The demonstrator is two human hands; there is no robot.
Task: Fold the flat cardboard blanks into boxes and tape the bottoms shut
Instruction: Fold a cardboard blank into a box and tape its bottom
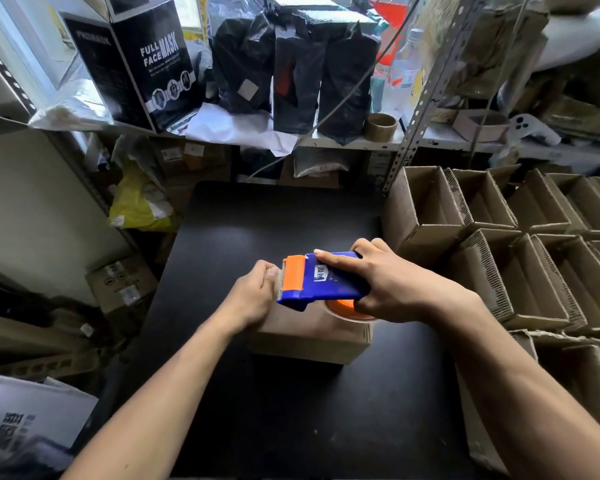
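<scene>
A small folded cardboard box [309, 341] sits on the black table [291, 410], bottom side up. Over it, my right hand [388, 289] grips a blue and orange tape dispenser [323, 278], index finger stretched along its top. The dispenser's orange roll hub [342, 304] shows beneath my palm, just above the box. My left hand [253, 296] is at the box's left end, fingers curled and pinching at the tape end by the dispenser's toothed blade. The box's top face is mostly hidden by both hands.
Several finished open boxes [499, 244] are stacked on their sides at the right, close to my right arm. A metal shelf [361, 140] at the back holds black bags, a "FULL FACE MASK" carton [146, 64] and a tape core [380, 126]. Parcels and cartons lie at the left.
</scene>
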